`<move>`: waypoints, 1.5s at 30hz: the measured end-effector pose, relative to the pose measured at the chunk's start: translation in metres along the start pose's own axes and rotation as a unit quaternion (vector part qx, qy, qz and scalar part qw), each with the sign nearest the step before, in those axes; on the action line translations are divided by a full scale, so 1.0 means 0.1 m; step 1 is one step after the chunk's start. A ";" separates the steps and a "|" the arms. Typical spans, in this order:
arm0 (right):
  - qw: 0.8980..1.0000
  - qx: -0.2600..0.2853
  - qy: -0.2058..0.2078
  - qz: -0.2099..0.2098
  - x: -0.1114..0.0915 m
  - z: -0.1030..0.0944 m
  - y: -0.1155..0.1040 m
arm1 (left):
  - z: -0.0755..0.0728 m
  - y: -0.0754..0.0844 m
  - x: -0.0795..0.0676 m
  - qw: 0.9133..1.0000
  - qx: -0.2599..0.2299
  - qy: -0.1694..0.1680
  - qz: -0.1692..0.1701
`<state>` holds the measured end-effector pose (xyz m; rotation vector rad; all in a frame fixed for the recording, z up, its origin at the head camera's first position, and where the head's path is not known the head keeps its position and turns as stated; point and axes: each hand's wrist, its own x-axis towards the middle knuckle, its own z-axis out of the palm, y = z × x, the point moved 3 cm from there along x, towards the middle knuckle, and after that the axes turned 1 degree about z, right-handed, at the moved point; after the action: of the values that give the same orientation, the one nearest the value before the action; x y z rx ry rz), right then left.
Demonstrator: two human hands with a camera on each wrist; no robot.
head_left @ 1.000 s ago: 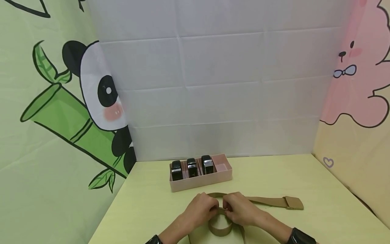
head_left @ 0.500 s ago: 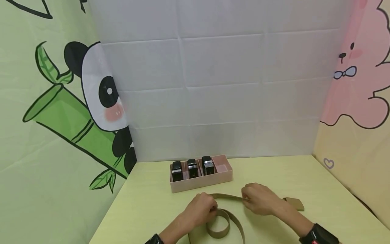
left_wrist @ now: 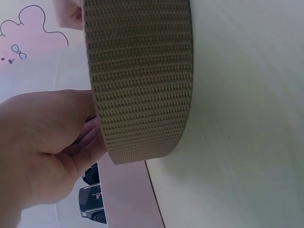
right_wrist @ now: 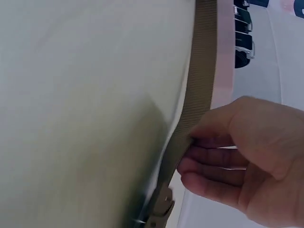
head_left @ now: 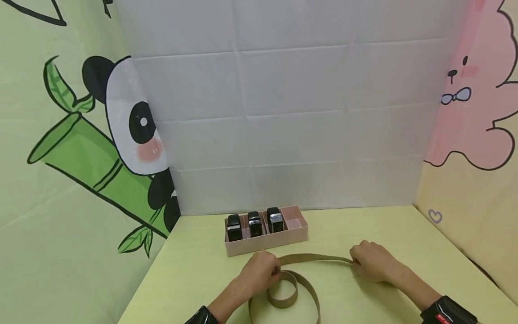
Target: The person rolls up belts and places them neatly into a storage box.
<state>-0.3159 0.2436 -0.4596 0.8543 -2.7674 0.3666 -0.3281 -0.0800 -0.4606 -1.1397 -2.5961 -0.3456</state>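
A khaki woven belt stands on its edge on the pale yellow table, partly wound into a loose coil. My left hand pinches the strap at the back left of the coil. Farther right, my right hand grips the straight stretch between thumb and fingers. That stretch runs nearly taut from hand to hand. Close up in the left wrist view, the ribbed webbing curves past my fingers. A stiff end piece of the belt shows below my fingers in the right wrist view; the right hand hides it in the head view.
Behind the hands stands a pink divided box. Several of its compartments hold rolled black belts with shiny buckles; the rightmost compartment has none. A white cloth wall closes the back, with printed panels at both sides.
My right hand has left the coil beside the left hand and slid rightward along the strap, covering its end. The left hand stays near the coil, shifted slightly left; the strap is straighter.
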 end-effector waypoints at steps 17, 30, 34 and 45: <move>0.984 0.113 -0.075 0.113 0.11 -0.12 -0.24 | -0.01 -0.03 -0.01 1.000 0.011 0.008 -0.003; 0.981 0.080 -0.010 -0.178 1.16 0.40 -1.04 | 0.03 0.00 0.01 0.999 0.010 0.031 0.005; 0.983 0.030 0.014 -0.182 1.27 0.54 -1.09 | 0.05 0.02 0.00 0.999 0.008 0.043 -0.002; 0.998 -0.015 -0.016 -0.064 0.89 0.29 -0.45 | 0.02 0.02 -0.02 0.999 0.010 0.044 -0.026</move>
<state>-0.3662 0.1526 -0.4539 1.0318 -2.7229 0.2886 -0.3253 -0.0795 -0.4629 -1.0277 -2.5502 -0.3711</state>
